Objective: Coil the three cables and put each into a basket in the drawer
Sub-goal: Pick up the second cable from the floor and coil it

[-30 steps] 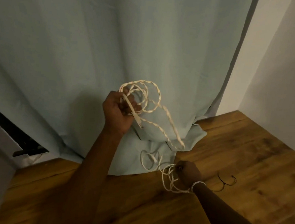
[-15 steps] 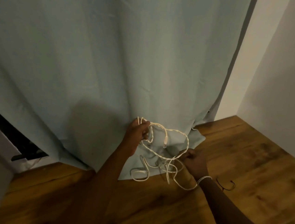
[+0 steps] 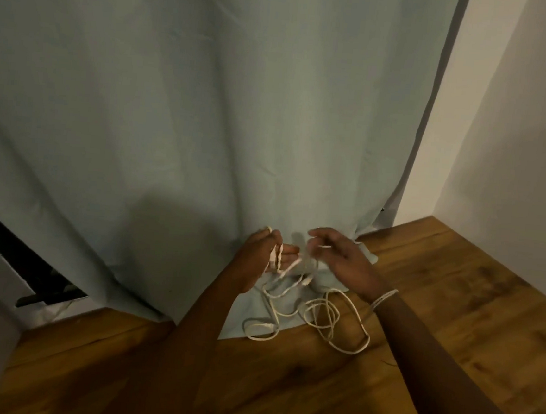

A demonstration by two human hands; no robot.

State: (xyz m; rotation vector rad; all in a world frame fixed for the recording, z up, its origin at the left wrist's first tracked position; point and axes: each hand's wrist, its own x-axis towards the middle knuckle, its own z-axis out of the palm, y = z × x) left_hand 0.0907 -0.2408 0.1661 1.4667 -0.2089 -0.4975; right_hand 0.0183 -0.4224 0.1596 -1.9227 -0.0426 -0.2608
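I saw the white braided cable (image 3: pixel 317 313) mostly sprawled in loose loops over the curtain hem (image 3: pixel 293 304) and the wooden floor (image 3: pixel 456 289), its upper strands rising to my hands. My left hand (image 3: pixel 266 249) had several strands wrapped around its curled fingers and gripped them. My right hand (image 3: pixel 343 256) hovered just beside it, fingers loosely bent; blur kept me from telling whether it pinched a strand. White cord (image 3: pixel 384 297) circled the right wrist.

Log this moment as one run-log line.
stage: coiling | left hand: holds white braided cable | right hand: blurred beside strand, grip unclear | cable slack: loose loops on wooden floor and pale blue curtain hem
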